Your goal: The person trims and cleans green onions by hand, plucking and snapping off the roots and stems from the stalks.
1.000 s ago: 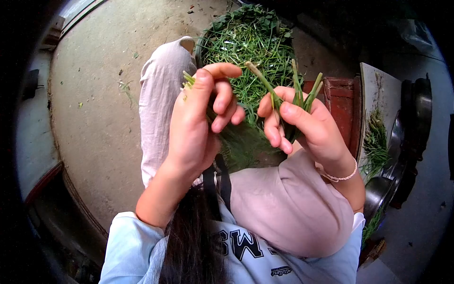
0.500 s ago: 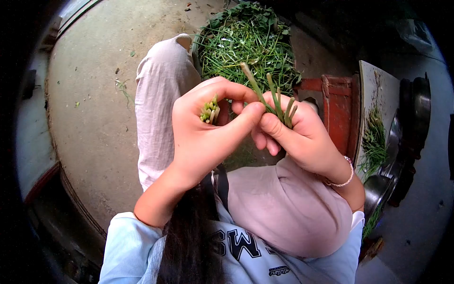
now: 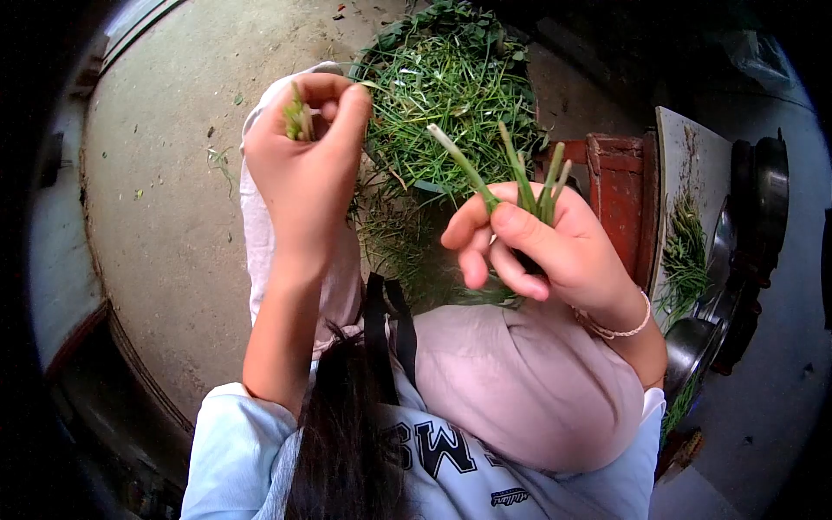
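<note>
My left hand (image 3: 299, 173) is closed around a small bundle of green stems (image 3: 298, 120), their cut-looking ends showing above the fist. Its thumb and forefinger pinch near a thin green strand at the edge of the pile; whether they grip it I cannot tell. My right hand (image 3: 555, 247) grips a few longer green stems (image 3: 520, 186) between thumb and fingers, pale ends pointing up and fanned out. The lower parts of these stems are hidden behind the hand. A gap separates the two hands. Beyond them lies a large heap of loose, grass-like greens (image 3: 442, 95).
A red wooden stool or box (image 3: 617, 186) stands to the right, beside a pale board (image 3: 693, 156). More thin greens (image 3: 685, 251) lie there near metal bowls (image 3: 693, 347). Scraps (image 3: 221, 165) dot the concrete floor (image 3: 165, 191). My knees frame the work area.
My left hand has moved away from my right hand, up and to the left, still with its bundle. The right hand has shifted slightly, its stems spread apart and its lower fingers loosened.
</note>
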`<state>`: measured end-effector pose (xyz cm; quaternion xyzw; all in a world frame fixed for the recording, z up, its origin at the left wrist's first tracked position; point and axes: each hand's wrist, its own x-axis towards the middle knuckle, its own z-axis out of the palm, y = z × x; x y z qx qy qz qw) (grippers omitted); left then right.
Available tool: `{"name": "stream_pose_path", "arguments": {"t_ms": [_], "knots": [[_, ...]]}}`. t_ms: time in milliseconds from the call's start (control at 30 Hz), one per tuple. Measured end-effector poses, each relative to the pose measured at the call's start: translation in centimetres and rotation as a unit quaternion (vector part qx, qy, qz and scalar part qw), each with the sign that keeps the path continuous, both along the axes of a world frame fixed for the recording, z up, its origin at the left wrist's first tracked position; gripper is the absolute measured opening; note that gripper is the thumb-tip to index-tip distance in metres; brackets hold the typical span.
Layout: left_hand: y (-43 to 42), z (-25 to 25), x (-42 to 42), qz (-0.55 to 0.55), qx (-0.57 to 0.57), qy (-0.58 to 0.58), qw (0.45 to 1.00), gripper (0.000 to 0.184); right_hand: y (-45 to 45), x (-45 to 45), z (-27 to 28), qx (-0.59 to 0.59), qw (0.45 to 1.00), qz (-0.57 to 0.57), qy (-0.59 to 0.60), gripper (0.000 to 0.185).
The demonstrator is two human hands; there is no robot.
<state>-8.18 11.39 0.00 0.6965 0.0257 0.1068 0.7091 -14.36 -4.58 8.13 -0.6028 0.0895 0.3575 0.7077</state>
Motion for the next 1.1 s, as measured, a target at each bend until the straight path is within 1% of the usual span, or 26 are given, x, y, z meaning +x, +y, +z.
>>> {"name": "stream_pose_path", "arguments": {"t_ms": [67,100,167,200,267,333,367,400,433,467,500,533,600,667,733,767,833,900,1033,1100], "knots": [[0.3,-0.3,0.4,-0.008,-0.002,0.011,1.000,0.006,-0.3,0.0,0.1,0.038,0.999,-0.008,0.000,0.031],[0.3,0.0,0.1,-0.009,-0.002,0.010,1.000,0.006,-0.1,0.0,0.4,0.035,0.999,-0.028,0.000,0.033],[-0.1,2.4,-1.5,-0.087,-0.101,0.119,0.984,0.012,-0.2,0.2,0.7,0.041,0.999,-0.022,0.010,0.034],[-0.2,2.9,-2.3,-0.133,-0.119,0.119,0.977,0.017,-0.4,0.2,0.7,0.047,0.999,-0.016,0.021,0.034],[-0.4,3.7,-3.6,-0.241,-0.195,0.135,0.941,0.014,-0.7,0.1,0.3,0.056,0.998,-0.009,0.033,0.031],[-0.8,2.8,-4.1,-0.277,-0.208,0.088,0.934,0.010,-0.6,0.0,0.2,0.064,0.997,0.000,0.045,0.027],[-1.1,2.7,-4.1,-0.256,-0.201,0.085,0.942,0.004,-0.4,0.0,0.3,0.046,0.998,0.002,0.040,0.025],[-1.4,2.6,-4.1,-0.256,-0.201,0.085,0.942,0.004,-0.2,-0.1,0.3,0.026,0.999,0.005,0.035,0.023],[-1.5,2.5,-4.1,-0.229,-0.186,0.074,0.953,0.005,-0.1,-0.1,0.2,0.026,0.999,-0.017,0.032,0.019],[-1.6,2.5,-4.1,-0.202,-0.171,0.063,0.962,0.006,0.2,-0.2,-0.1,0.026,0.999,-0.017,0.032,0.019],[-1.4,2.7,-4.2,-0.189,-0.138,0.074,0.969,0.008,0.6,-0.3,-0.4,-0.111,0.986,-0.016,-0.126,0.017],[-1.4,2.7,-4.3,-0.188,-0.137,0.074,0.970,0.008,0.7,-0.4,-0.7,-0.242,0.930,-0.014,-0.278,0.015],[-1.6,2.5,-4.4,-0.182,-0.111,0.043,0.976,0.009,0.5,-0.3,-1.4,-0.290,0.894,0.001,-0.341,0.015],[-1.6,2.5,-4.5,-0.179,-0.102,0.037,0.978,0.009,0.4,-0.2,-1.7,-0.335,0.844,0.052,-0.416,0.012],[-1.6,2.6,-4.7,-0.176,-0.094,0.031,0.979,0.010,0.5,0.0,-1.4,-0.330,0.841,0.049,-0.425,0.011],[-1.7,2.7,-4.9,-0.173,-0.104,0.050,0.978,0.010,0.6,0.1,-1.2,-0.299,0.865,0.053,-0.399,0.012],[-1.6,2.8,-4.9,-0.171,-0.114,0.068,0.976,0.010,0.6,0.1,-1.1,-0.267,0.887,0.057,-0.372,0.013],[-1.5,2.9,-4.8,-0.176,-0.114,0.063,0.976,0.010,0.6,0.1,-1.1,-0.297,0.853,0.093,-0.419,0.013],[-1.5,3.2,-4.8,-0.192,-0.132,0.090,0.968,0.010,0.6,0.0,-1.3,-0.288,0.870,0.067,-0.393,0.014],[-1.5,3.1,-4.8,-0.199,-0.110,0.057,0.972,0.009,0.5,-0.1,-1.6,-0.271,0.872,0.048,-0.405,0.015]]}}
